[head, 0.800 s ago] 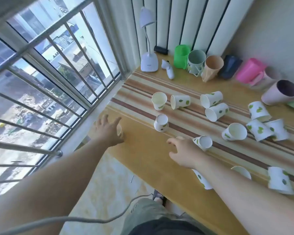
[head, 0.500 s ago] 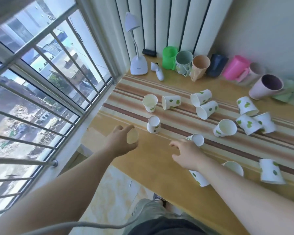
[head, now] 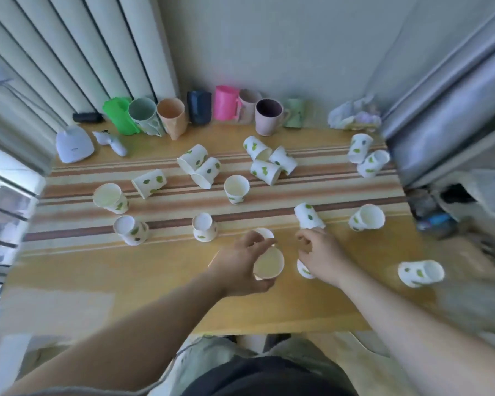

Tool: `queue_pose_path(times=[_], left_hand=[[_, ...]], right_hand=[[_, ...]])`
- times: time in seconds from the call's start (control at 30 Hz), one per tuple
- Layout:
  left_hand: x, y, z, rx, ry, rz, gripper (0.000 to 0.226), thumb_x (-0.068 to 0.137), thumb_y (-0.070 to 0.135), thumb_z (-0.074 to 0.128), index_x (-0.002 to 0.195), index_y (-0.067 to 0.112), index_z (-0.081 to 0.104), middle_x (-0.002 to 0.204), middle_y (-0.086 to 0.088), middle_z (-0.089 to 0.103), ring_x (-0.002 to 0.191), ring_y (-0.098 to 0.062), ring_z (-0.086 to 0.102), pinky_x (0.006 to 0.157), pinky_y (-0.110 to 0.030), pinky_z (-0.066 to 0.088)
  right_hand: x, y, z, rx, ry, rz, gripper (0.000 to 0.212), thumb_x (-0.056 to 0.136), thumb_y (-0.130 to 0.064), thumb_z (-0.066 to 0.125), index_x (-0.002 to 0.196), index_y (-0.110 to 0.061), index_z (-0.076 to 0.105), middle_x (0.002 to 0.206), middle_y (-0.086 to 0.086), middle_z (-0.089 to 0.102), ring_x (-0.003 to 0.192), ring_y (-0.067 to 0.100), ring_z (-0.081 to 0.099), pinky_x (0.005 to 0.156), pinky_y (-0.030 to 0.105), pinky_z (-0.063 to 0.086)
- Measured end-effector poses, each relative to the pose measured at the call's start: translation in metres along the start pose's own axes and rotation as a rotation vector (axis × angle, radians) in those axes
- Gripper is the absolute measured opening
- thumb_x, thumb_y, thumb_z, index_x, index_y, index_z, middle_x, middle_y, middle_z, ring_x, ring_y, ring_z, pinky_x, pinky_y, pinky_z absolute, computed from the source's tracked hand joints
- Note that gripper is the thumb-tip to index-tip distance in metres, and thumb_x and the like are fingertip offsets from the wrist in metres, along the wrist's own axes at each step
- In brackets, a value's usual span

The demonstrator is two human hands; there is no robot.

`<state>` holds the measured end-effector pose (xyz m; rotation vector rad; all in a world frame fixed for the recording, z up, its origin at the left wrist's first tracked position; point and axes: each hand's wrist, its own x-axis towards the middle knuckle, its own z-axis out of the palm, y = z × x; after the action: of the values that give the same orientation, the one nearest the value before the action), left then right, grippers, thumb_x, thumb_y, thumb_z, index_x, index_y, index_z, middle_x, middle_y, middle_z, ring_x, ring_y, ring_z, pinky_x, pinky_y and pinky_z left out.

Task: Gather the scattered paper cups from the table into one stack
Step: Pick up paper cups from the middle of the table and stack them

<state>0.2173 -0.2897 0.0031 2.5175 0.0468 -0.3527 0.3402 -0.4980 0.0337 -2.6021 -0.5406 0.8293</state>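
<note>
Seen from above, at a wooden table (head: 120, 284) with a striped runner (head: 340, 195): left hand (head: 240, 264) curled round a paper cup (head: 268, 266), mouth tipped up toward the camera, fingers and thumb closed on its wall, held just above the bare wood at the near edge of the runner. Right hand (head: 323, 258) just beside it, fingers bent and loosely pinched with nothing clearly between the tips; a second cup (head: 305, 270) lying under the palm, whether gripped or merely covered cannot be told. Another cup (head: 309, 215) lying just beyond the right fingertips. Scattered white cups with green leaf print across the runner, some upright, some on their sides, among them a cluster of three (head: 269, 162) toward the back and a lone one (head: 420, 272) on its side near the right edge. Along the wall, a row of coloured mugs (head: 226, 107) and a white lamp base (head: 73, 147) at far left
</note>
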Motion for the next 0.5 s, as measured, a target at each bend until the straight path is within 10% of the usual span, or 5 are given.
queue_pose_path(times=[0.27,0.5], left_hand=[[0.011,0.031,0.085,0.206,-0.16,-0.006,0.093,0.085,0.032,0.086,0.164,0.033,0.037,0.145,-0.006,0.043,0.136,-0.029,0.046,0.104,-0.038,0.05],[0.002,0.031,0.061,0.173,-0.032,-0.054,0.096,0.08,0.08,0.064,0.164,0.044,0.032,0.145,-0.003,0.04,0.136,-0.027,0.038,0.113,-0.046,0.047]], right_hand=[[-0.041,0.069,0.014,0.068,0.012,0.037,0.031,0.1,-0.021,0.062,0.13,-0.029,0.066,0.125,-0.007,0.057,0.111,0.022,0.059,0.09,0.037,0.053],[-0.037,0.076,0.015,0.07,0.037,-0.036,0.03,0.1,-0.021,0.064,0.128,-0.028,0.068,0.122,-0.007,0.057,0.118,0.023,0.056,0.09,0.033,0.047]])
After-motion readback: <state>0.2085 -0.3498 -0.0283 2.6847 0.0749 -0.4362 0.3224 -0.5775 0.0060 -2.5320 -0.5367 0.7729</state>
